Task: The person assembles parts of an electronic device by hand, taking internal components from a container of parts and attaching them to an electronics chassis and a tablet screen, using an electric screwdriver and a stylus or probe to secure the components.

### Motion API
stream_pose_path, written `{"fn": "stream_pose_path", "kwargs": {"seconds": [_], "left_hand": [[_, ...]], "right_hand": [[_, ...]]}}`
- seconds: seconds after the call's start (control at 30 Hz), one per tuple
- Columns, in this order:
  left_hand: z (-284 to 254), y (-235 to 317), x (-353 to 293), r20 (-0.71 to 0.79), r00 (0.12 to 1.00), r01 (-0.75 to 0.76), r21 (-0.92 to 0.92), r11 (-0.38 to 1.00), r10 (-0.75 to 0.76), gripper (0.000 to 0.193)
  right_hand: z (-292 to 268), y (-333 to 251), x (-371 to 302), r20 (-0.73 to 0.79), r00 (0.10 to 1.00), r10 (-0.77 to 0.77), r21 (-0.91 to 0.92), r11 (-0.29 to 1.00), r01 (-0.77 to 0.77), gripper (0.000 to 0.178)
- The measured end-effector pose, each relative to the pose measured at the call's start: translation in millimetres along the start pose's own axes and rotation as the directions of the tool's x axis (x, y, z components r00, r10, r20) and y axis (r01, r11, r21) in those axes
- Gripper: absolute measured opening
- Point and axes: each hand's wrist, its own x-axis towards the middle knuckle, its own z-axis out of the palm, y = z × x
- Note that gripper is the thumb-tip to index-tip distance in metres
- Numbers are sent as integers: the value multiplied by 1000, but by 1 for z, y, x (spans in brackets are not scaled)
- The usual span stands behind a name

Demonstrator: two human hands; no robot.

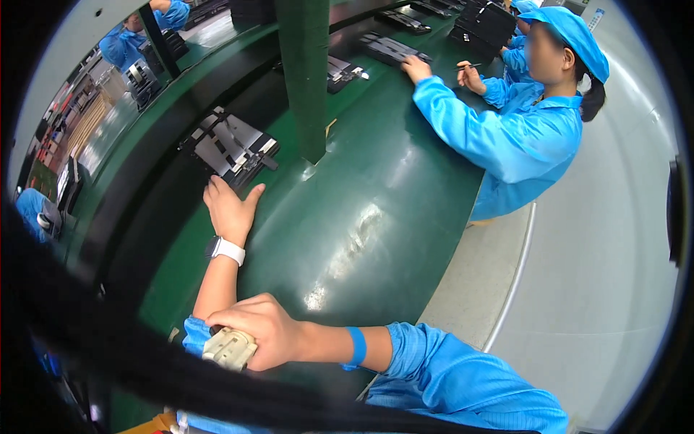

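Observation:
My left hand [231, 211], with a white-banded watch on its wrist, reaches forward with its thumb spread from the fingers. Its fingertips are at the near edge of a black fixture [233, 148] that carries flat grey panels and small metal parts. Whether they touch it I cannot tell. Closer to me, my right hand [264, 329], below a blue wristband, is closed around a cream-coloured handheld tool [230, 349] with a rounded, ridged body. Part of that tool is hidden by the hand, and its exact kind does not show.
A green post [303, 79] rises from the green worktable [361, 246] just beyond the fixture. Along the dark conveyor strip [130, 217] more fixtures [394, 49] stand farther off. A co-worker in blue [506, 137] leans over the table's right side, one hand holding a pen-like tool.

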Motion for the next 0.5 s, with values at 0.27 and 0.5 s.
{"fn": "stream_pose_path", "kwargs": {"seconds": [0.27, 0.5], "left_hand": [[16, -3, 17, -157, 970, 42, -647, 761, -186, 87], [-13, -35, 43, 348, 843, 308, -938, -162, -411, 27]], "right_hand": [[-6, -4, -5, -54, 999, 3, 15, 1000, -3, 46], [-4, -11, -12, -76, 997, -18, 23, 1000, 19, 41]]}}
